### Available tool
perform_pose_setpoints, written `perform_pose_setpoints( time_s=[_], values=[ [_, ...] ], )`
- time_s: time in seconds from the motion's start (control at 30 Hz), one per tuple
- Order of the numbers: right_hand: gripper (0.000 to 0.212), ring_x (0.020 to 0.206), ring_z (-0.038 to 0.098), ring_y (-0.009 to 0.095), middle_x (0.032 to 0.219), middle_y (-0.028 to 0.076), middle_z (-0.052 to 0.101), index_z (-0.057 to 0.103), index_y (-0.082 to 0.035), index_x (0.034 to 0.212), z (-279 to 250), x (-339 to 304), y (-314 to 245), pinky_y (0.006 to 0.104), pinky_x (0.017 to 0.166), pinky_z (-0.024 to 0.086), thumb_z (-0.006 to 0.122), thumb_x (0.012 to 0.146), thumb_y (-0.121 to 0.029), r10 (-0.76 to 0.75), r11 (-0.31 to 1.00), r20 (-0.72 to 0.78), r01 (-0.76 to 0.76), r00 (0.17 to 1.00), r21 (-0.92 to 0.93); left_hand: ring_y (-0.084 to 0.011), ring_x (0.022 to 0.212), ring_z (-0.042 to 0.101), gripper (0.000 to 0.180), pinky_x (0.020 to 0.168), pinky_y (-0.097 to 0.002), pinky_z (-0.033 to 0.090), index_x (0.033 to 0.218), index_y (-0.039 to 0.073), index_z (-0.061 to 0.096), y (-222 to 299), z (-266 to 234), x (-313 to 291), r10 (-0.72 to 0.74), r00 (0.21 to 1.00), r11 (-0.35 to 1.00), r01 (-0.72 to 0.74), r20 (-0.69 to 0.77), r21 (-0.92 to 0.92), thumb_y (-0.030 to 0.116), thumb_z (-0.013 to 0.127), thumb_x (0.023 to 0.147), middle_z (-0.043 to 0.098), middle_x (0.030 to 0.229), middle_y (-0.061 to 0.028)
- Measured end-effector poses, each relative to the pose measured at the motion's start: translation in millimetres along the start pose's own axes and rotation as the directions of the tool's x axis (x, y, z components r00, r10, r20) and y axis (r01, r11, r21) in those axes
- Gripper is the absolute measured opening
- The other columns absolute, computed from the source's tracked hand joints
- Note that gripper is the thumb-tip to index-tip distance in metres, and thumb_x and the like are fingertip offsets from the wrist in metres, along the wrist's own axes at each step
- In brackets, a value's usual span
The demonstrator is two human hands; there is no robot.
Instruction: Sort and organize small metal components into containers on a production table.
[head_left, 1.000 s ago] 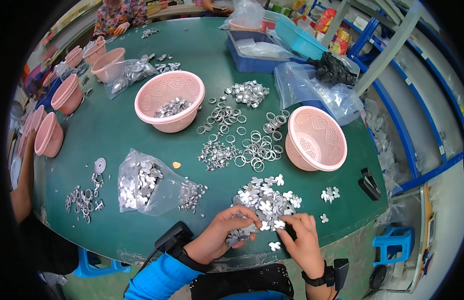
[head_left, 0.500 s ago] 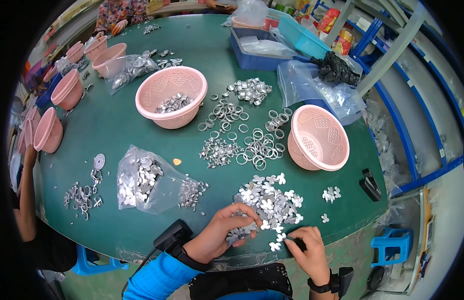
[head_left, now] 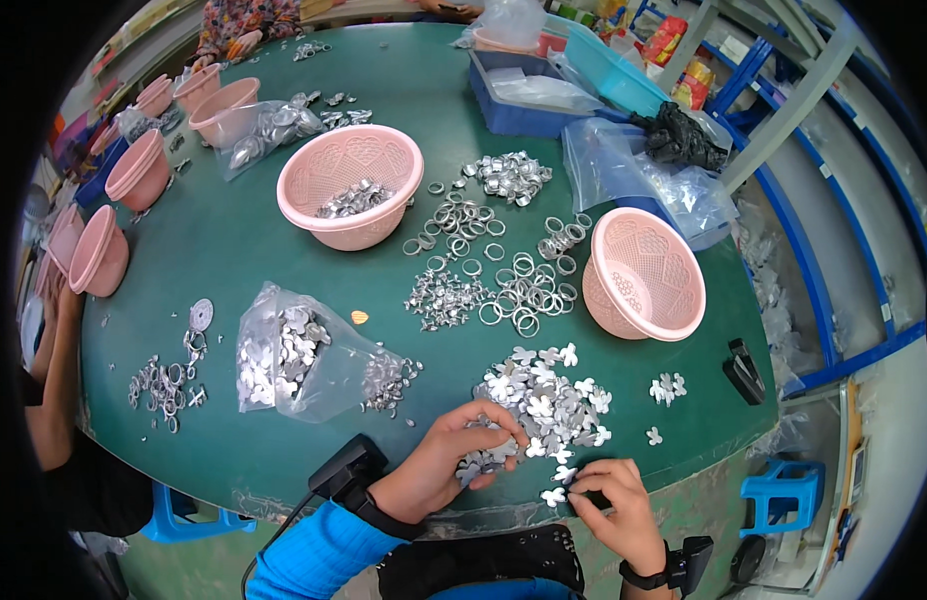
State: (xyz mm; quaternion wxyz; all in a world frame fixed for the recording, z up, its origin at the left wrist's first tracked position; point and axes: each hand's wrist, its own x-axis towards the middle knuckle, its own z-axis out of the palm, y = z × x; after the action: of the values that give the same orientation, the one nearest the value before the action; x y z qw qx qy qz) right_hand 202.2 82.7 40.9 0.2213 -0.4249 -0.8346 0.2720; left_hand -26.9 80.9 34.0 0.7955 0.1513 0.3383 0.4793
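My left hand (head_left: 452,458) is curled round a handful of flat silver clover-shaped metal pieces (head_left: 481,462), at the near side of a loose pile of clover-shaped pieces (head_left: 546,400). Its thumb and fingertips meet at the pile's edge. My right hand (head_left: 620,510) is closed in a pinch, thumb and forefinger tips close together. Those fingertips are beside a single clover piece (head_left: 554,497) near the table's front edge; whether something small sits between them is hidden.
Pink baskets (head_left: 352,228) (head_left: 634,325) stand beyond several heaps of silver rings (head_left: 529,295). Left of my hands lies a clear bag (head_left: 319,385) of metal pieces. A black stapler-like object (head_left: 744,372) lies right. Other people sit at the green table's (head_left: 214,260) left and far sides.
My right hand's fingertips have shifted slightly, with the fingers more bent over the clover pieces at the edge. The left hand keeps its handful. The whole view has shifted a little.
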Motion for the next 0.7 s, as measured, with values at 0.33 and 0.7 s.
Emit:
perform_pose_setpoints(
  time_s=[0.33, 0.7],
  values=[
    [0.020, 0.075, 0.047, 0.023, 0.089, 0.009, 0.049, 0.054, -0.004, 0.085, 8.8, -0.2, -6.8, 0.0304, 0.066, 0.040, 0.065, 0.069, -0.007, -0.012, 0.991, 0.116, -0.003, 0.993, 0.136, -0.0118, 0.074, 0.052, 0.009, 0.045, -0.0196, 0.034, 0.090, 0.007, 0.049, -0.3, -4.4, 0.8, -0.006, 0.999, 1.000, 0.006, 0.037, 0.002, 0.010, 0.046, 0.082, 0.055, 0.091, -0.0070],
    [0.021, 0.056, 0.049, 0.018, 0.065, 0.006, 0.048, 0.056, -0.003, 0.081, 11.7, 9.7, -11.9, 0.0288, 0.049, 0.039, 0.068, 0.069, -0.015, 0.175, 0.978, -0.021, -0.177, 0.984, -0.112, -0.0158, 0.071, 0.053, 0.009, 0.043, -0.0206, 0.033, 0.087, 0.003, 0.049, 0.9, 0.1, 0.6, 0.005, 1.000, 1.000, -0.006, -0.014, -0.007, 0.008, 0.046, 0.080, 0.054, 0.089, -0.0128]
  ],
)
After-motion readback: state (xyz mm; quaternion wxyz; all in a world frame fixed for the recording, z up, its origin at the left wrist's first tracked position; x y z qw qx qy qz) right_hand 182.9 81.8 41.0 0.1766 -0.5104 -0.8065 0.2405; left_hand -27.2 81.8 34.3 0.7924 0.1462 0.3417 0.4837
